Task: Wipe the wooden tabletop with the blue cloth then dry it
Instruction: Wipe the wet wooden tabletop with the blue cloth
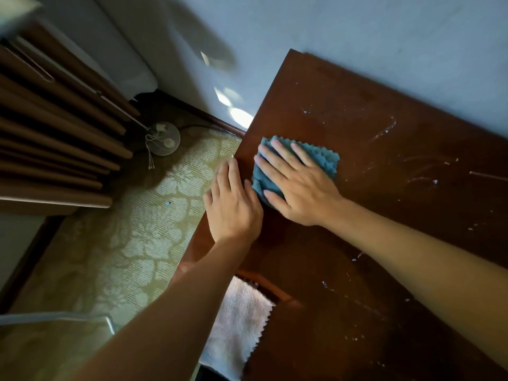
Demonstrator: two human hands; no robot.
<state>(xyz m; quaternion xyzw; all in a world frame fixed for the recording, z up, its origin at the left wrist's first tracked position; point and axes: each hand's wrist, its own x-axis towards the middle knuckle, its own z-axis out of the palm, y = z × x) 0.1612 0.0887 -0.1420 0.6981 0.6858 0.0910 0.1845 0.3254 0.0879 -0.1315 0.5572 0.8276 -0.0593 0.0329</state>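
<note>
- Progress report from the wiping job: honestly not that far in, I'd say.
- Got my right hand (298,185) flat on the blue cloth (324,162), fingers (283,151) stretched out straight and pressing it down onto the counter (384,138). Not gripping it at all, just palm and fingers on top.
- Cloth is folded into a rough square and sits near the left edge of the wooden top, toward the far corner by the wall (330,28).
- My left hand (233,200) is just beside it, lying at the counter's left edge, fingers straight and close together, holding nothing. Looks like it's either bracing or waiting to catch whatever gets pushed off, can't really say which.
- What's left: loads. White smears and specks (384,130) are all over the right half, plus more bits (354,257) down toward the near end. So most of the surface looks unwiped from where I'm standing.
- The patch right around the cloth looks cleaner and darker, so I'd guess that corner is roughly done.
- Drying hasn't started as far as I can tell. There's a pale cloth (239,320) hanging over something below the counter's near-left edge, untouched, presumably the one for drying.
- Floor has a patterned carpet (132,243), nothing visibly spilled there.
</note>
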